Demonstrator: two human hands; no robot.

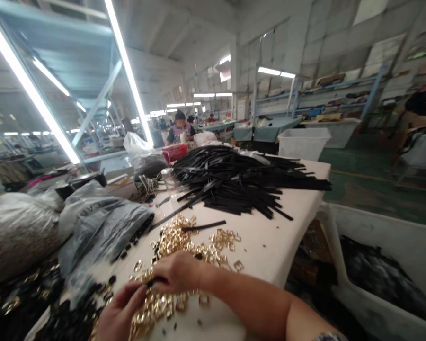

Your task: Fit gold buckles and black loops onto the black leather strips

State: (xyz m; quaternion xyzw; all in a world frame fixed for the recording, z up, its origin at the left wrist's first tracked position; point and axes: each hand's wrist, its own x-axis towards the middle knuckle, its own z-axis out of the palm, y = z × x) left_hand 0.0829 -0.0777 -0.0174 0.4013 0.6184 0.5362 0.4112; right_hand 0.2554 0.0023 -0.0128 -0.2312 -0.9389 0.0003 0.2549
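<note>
Well, from where I'm standing it all sits in the small gap between two sets of fingertips: a dark piece (150, 284) lies at about two o'clock from the left hand (118, 313) and eight o'clock from the right hand (179, 272). Both are equally close, each seeming to pinch it between thumb and finger (blur and knuckles hide exactly how). What shows of its long axis runs roughly from eight to two. It looks small, narrow and matt black, with most of it covered. Beneath and around the hands, shiny gold buckles (173, 234) spread over the pale tabletop (266, 241), heaped toward twelve; beyond, near one o'clock, lies a thick sheaf of flat black straps (230, 177).
</note>
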